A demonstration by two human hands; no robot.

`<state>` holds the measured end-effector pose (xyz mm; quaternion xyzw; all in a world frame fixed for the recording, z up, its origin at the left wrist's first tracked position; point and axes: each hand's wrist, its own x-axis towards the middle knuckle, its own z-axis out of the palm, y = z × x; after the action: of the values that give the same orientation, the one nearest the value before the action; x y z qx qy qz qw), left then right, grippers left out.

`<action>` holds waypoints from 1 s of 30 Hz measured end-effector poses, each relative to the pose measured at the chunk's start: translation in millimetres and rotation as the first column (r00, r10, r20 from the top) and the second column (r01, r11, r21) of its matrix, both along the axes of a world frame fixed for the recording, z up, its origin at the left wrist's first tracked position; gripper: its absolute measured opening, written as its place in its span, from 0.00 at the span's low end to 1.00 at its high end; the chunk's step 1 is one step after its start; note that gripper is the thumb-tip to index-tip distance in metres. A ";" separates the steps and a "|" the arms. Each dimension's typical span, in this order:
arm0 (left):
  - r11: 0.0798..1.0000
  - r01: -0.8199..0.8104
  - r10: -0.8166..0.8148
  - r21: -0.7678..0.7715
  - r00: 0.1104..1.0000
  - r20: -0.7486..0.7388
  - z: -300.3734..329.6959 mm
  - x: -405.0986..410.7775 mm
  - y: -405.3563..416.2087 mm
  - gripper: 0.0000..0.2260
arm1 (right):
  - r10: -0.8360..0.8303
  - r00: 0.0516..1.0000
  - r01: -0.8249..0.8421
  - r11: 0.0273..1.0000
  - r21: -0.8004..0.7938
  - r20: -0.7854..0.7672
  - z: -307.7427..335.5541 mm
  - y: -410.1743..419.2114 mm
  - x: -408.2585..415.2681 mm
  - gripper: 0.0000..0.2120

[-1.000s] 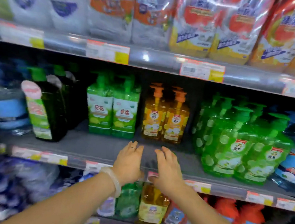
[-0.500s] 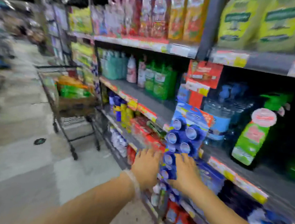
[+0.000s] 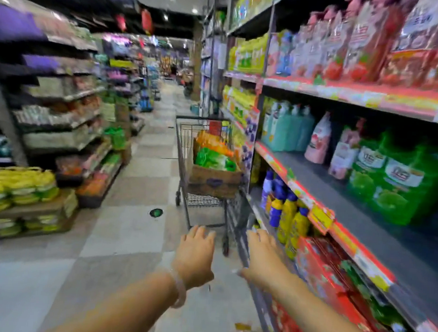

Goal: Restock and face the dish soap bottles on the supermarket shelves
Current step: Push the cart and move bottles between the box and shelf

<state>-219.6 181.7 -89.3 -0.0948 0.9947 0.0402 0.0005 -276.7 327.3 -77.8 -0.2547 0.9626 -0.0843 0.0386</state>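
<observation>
Reaching forward, my left hand and right hand hang spread, holding nothing. Farther down the aisle a cart stands against the shelf, carrying a box of upright dish soap bottles, too blurred to tell their facing.

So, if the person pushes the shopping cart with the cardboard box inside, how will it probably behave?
The shopping cart stands on small wheels on smooth floor tiles, so it should roll easily. The cardboard box looks full of green and orange packs, so the cart may feel heavy at first. The box sits deep inside the wire basket, so tipping seems unlikely. Both hands are open and not yet touching it.
</observation>
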 end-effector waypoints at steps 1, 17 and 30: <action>0.999 -0.027 0.027 0.019 0.999 -0.027 6.8 -16.5 -15.8 0.35 | 0.025 1.000 -0.026 1.000 -0.014 -0.014 5.6 -16.5 -21.2 0.35; 0.983 -0.124 0.125 0.133 0.992 0.000 -14.6 -255.6 -245.6 0.31 | 0.115 0.980 -0.115 0.993 -0.010 0.159 -36.5 -254.4 -278.9 0.36; 0.989 -0.038 0.031 0.144 0.998 0.046 -23.6 -495.4 -415.0 0.36 | -0.031 0.969 0.037 0.999 -0.018 0.246 -34.0 -398.1 -503.3 0.40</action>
<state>-714.9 -233.3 -112.9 -0.1124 0.9871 0.1104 0.0284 -780.0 -70.8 -111.9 -0.2261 0.9536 -0.1268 0.1530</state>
